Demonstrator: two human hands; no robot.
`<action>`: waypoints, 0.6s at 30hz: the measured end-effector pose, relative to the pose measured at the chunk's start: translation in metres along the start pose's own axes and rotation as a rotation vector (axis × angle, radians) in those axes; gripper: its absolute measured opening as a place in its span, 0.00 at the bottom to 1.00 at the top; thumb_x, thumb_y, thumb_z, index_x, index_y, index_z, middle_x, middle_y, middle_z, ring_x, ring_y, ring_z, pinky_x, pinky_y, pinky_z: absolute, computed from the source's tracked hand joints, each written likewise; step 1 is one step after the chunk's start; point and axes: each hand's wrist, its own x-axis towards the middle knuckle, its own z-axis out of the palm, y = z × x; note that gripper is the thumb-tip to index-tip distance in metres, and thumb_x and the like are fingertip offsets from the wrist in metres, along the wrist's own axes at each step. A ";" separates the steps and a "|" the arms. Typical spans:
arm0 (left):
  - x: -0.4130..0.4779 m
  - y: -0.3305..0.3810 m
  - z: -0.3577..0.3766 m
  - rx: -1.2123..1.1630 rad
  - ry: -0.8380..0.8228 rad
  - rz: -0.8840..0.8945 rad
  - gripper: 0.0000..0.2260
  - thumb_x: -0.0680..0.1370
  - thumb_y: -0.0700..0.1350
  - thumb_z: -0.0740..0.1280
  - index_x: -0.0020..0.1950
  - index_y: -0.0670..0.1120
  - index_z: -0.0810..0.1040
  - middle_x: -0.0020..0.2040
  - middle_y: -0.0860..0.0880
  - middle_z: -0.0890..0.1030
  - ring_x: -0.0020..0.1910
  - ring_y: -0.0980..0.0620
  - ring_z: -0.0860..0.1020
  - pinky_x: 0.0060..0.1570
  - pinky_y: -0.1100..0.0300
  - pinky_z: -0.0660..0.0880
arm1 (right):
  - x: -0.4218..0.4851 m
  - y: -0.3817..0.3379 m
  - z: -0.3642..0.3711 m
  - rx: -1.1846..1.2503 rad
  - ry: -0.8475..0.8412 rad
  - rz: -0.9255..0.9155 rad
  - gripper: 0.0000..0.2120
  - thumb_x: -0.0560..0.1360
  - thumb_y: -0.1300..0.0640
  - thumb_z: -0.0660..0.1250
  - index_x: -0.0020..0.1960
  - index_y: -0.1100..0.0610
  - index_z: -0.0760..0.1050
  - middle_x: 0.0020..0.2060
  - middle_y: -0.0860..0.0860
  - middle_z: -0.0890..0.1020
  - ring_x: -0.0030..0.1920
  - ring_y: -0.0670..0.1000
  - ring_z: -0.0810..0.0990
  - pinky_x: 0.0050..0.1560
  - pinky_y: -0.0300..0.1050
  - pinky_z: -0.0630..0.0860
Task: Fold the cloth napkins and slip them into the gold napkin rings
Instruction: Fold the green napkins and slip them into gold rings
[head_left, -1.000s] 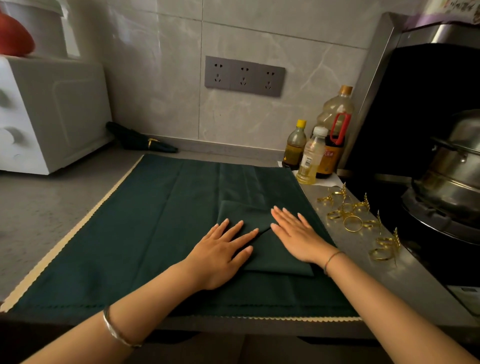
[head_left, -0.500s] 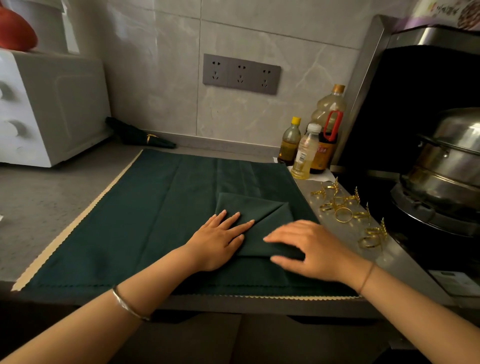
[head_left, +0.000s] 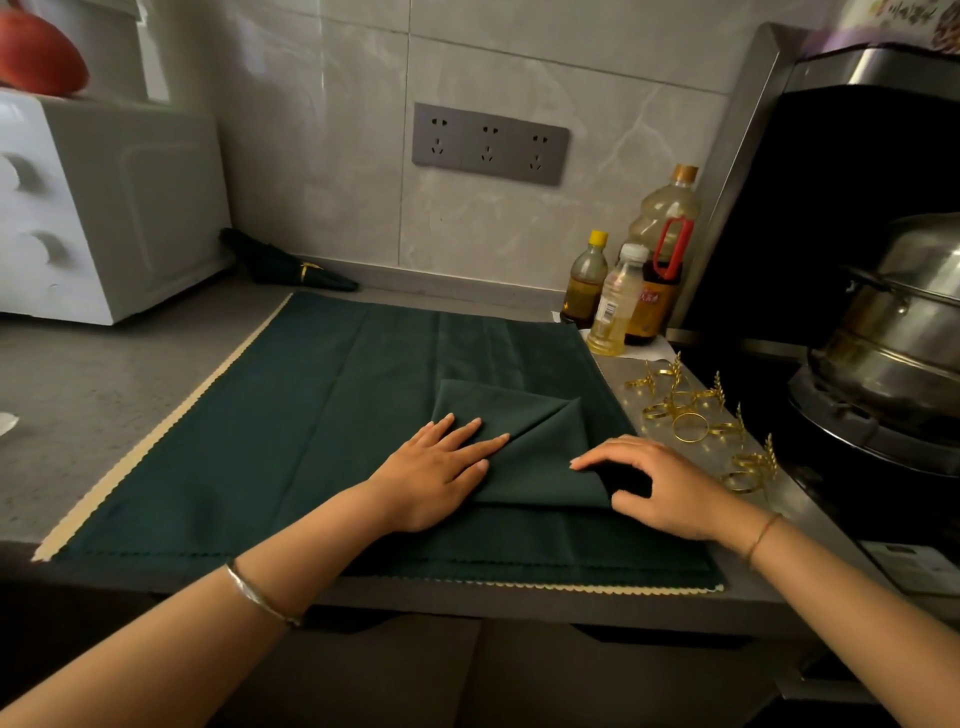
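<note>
A dark green napkin (head_left: 530, 447), partly folded, lies on a larger green cloth (head_left: 322, 415) with a cream scalloped edge. My left hand (head_left: 436, 467) presses flat on the napkin's left side, fingers straight. My right hand (head_left: 660, 483) holds the napkin's right edge, its fingers curled over the lifted fold and the thumb under it. Several gold napkin rings (head_left: 691, 415) with leaf ornaments lie on the counter just right of the cloth. A folded green napkin in a gold ring (head_left: 296, 267) lies at the back near the wall.
A white oven (head_left: 104, 208) stands at the left with a red object (head_left: 36, 57) on top. Three bottles (head_left: 628, 291) stand at the back right. A steel pot (head_left: 893, 338) sits on the stove at the right. A socket strip (head_left: 488, 143) is on the tiled wall.
My right hand went from lying flat on the napkin to gripping its right edge and lifting it into a fold toward the left. My left hand stayed pressed on the napkin.
</note>
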 end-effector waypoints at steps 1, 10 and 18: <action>0.000 0.000 0.000 0.005 0.002 -0.001 0.20 0.84 0.54 0.45 0.76 0.64 0.48 0.79 0.53 0.47 0.77 0.50 0.41 0.73 0.58 0.38 | -0.001 -0.002 -0.001 -0.042 -0.016 -0.009 0.16 0.73 0.46 0.64 0.60 0.37 0.71 0.57 0.36 0.74 0.60 0.38 0.69 0.65 0.40 0.65; 0.000 -0.001 0.002 -0.033 0.000 -0.007 0.21 0.82 0.60 0.45 0.75 0.66 0.50 0.79 0.54 0.48 0.77 0.51 0.41 0.74 0.57 0.38 | 0.005 -0.012 0.009 -0.284 0.121 -0.140 0.12 0.75 0.48 0.66 0.58 0.46 0.77 0.52 0.40 0.78 0.55 0.42 0.73 0.65 0.39 0.63; -0.002 0.001 -0.001 -0.063 -0.021 -0.013 0.24 0.79 0.65 0.49 0.75 0.66 0.50 0.78 0.56 0.47 0.77 0.52 0.41 0.74 0.56 0.38 | 0.028 -0.003 0.022 0.067 0.298 0.081 0.16 0.75 0.48 0.66 0.41 0.61 0.77 0.35 0.54 0.78 0.38 0.50 0.76 0.41 0.46 0.72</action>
